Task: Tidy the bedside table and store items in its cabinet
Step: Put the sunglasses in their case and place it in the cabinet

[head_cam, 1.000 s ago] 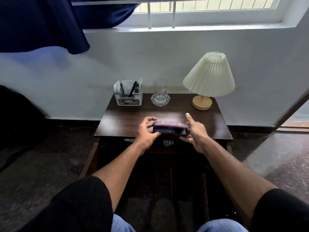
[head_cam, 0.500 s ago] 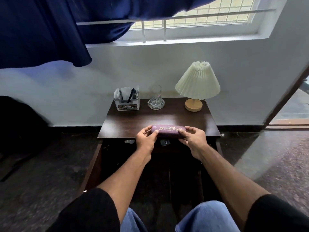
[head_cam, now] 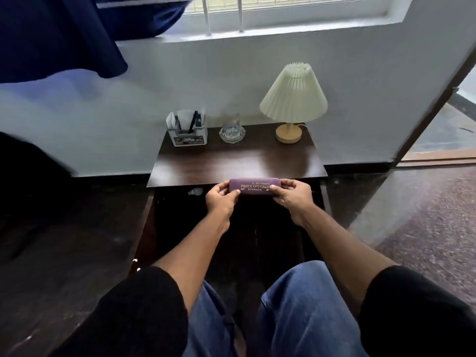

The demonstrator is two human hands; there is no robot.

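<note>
I had a single view to work with, the wide-angle camera worn on the head. It looked forward and down from above the seated person's lap, so the knees filled the bottom edge and both forearms ran up the middle. It faced the wall and window head-on, with the bedside table (head_cam: 237, 161) square in front, near but past arm's reach at its back edge. The lens bent the door frame at the right. No second view shared any part of the scene.
</note>
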